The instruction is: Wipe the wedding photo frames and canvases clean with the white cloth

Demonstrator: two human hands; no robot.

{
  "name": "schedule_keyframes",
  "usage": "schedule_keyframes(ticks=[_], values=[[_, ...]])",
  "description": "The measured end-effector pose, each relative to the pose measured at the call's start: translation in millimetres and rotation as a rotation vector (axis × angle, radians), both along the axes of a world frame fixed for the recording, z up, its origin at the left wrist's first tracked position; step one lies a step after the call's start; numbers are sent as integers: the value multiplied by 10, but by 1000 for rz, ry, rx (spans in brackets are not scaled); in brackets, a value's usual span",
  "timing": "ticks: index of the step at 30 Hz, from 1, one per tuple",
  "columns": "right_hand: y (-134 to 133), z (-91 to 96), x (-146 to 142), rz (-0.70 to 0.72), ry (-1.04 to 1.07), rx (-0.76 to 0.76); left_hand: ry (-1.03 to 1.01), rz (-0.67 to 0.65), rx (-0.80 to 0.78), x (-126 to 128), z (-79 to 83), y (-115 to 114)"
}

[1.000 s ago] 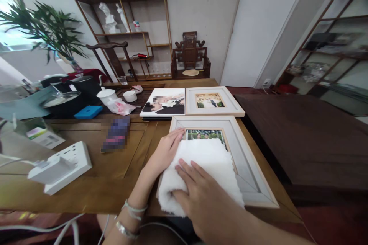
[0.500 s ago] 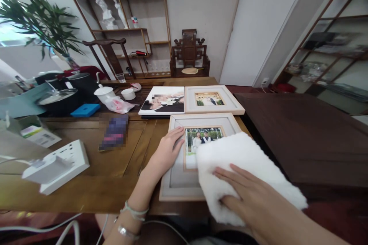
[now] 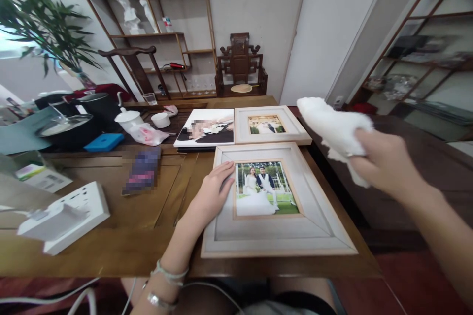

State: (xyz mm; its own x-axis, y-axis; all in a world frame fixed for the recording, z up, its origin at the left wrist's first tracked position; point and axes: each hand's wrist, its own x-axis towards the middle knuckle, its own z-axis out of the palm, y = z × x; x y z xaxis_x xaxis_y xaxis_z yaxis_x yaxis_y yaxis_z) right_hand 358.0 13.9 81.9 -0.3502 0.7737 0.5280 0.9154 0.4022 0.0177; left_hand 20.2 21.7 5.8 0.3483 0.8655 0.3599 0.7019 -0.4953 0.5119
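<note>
A pale wooden picture frame (image 3: 314, 216) with a wedding photo lies flat on the wooden table (image 3: 111, 251) right in front of me. My left hand (image 3: 211, 196) rests open and flat on the frame's left border, fingers stretched toward the photo. My right hand (image 3: 380, 162) is raised off to the right of the frame, above a dark side table, closed on a fluffy white cloth (image 3: 332, 125) that hangs bunched from its fingers.
Behind the near frame lie a smaller frame (image 3: 271, 128) and an unframed photo print (image 3: 205, 130). To the left are a white power strip (image 3: 62, 216), a phone (image 3: 142, 172), a blue box (image 3: 103, 142), pots and a teapot. A dark side table (image 3: 424, 157) stands right.
My right hand swept the white cloth rightward across the frame, then lifted it up and off to the right, uncovering the whole photo. My left hand stayed on the frame's left border.
</note>
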Motion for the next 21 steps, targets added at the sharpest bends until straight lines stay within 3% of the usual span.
schedule_keyframes(ticks=[5,8,11,17,21], values=[[195,-391,-436,235,-177,-132,-17,8,-20,1,-9,4],[110,-511,-651,261,-256,-223,-8,10,-26,0,-14,17],[-181,-471,-780,260,-279,-286,6,6,-21,3,-18,29],[-999,-218,-874,417,-219,-404,17,0,3,5,-38,33],[-1083,-277,-958,373,-140,-444,20,-8,-1,0,-28,27]])
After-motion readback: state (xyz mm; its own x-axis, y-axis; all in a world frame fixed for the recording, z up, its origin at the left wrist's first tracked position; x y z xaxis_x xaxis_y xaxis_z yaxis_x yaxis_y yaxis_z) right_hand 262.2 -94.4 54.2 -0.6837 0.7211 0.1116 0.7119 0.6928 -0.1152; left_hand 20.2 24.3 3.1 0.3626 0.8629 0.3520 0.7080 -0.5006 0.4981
